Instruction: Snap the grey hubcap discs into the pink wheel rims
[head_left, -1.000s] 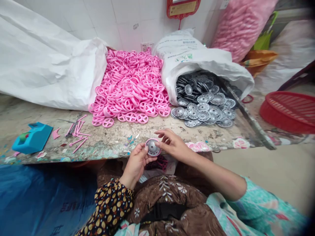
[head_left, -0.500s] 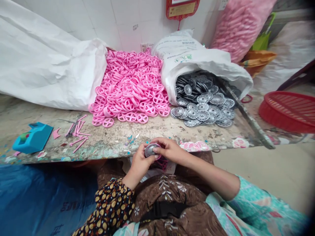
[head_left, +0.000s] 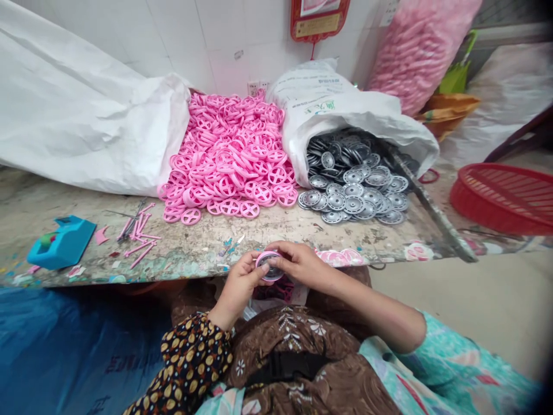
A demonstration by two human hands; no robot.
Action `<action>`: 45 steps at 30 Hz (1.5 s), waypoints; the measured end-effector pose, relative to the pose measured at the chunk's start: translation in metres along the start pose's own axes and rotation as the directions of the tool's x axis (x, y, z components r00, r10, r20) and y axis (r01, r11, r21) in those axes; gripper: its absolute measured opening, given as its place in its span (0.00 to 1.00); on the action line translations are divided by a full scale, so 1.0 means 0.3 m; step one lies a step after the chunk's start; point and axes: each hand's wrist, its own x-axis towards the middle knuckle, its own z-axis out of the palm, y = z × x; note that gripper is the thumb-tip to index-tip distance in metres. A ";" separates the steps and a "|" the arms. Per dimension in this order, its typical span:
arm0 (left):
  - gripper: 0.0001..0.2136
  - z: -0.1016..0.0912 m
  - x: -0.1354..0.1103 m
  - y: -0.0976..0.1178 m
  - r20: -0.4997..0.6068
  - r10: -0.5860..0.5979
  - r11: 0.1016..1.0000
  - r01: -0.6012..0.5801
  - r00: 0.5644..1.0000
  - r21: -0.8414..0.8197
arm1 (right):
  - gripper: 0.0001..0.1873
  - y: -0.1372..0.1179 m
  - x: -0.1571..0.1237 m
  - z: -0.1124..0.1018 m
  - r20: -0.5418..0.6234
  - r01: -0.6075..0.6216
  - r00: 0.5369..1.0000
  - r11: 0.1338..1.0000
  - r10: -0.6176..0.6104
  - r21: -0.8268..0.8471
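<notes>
Turned over since the earlier view, the round piece (head_left: 270, 266) now shows a pink ring around its grey centre, and the two hands sit closer together. It lies between them, just in front of the worn table (head_left: 181, 259), round with no long axis, its face tilted upward. The left hand (head_left: 237, 285) grips it from the lower left, fingers curled behind; the right hand (head_left: 302, 266) pinches its right rim with the fingertips, so neither hand is clearly nearer. Beyond it on the table lie a heap of pink rings (head_left: 228, 167) and a spill of silver discs (head_left: 354, 193) from a white sack (head_left: 328, 109). The sack's green print and the red wall plaque (head_left: 319, 20) are too small to read.
</notes>
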 end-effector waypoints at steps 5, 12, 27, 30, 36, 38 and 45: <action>0.13 0.015 -0.002 -0.013 -0.071 0.033 0.999 -0.032 0.997 0.018 | 0.08 0.017 0.001 0.043 -0.096 -0.046 0.994 0.998 0.049 0.034; 0.12 -0.049 0.012 -0.037 -0.068 -0.120 0.949 0.134 0.991 0.285 | 0.07 0.085 -0.019 0.117 -0.047 -0.094 0.995 0.989 0.089 -0.113; 0.20 -0.166 0.089 -0.002 -0.195 -0.127 0.957 0.172 0.973 0.234 | 0.13 0.061 0.307 0.013 -0.034 0.032 0.997 0.721 -0.076 -0.692; 0.20 -0.162 0.113 0.007 -0.204 -0.137 0.968 0.174 0.969 0.179 | 0.13 0.080 0.426 0.023 -0.107 -0.105 0.993 0.708 0.042 -0.698; 0.27 -0.144 0.163 0.067 -0.348 0.144 0.987 -0.112 0.926 0.112 | 0.09 0.083 0.367 0.044 -0.019 0.027 0.999 0.937 -0.036 -0.348; 0.25 -0.132 0.188 0.079 -0.281 0.129 0.991 -0.110 0.951 0.081 | 0.10 0.082 0.310 0.009 0.068 0.035 0.997 0.988 -0.025 -0.152; 0.11 -0.068 0.238 0.067 -0.167 -0.191 0.975 0.167 0.967 -0.144 | 0.14 0.163 0.245 -0.311 -0.431 -0.363 0.902 0.576 0.021 -0.733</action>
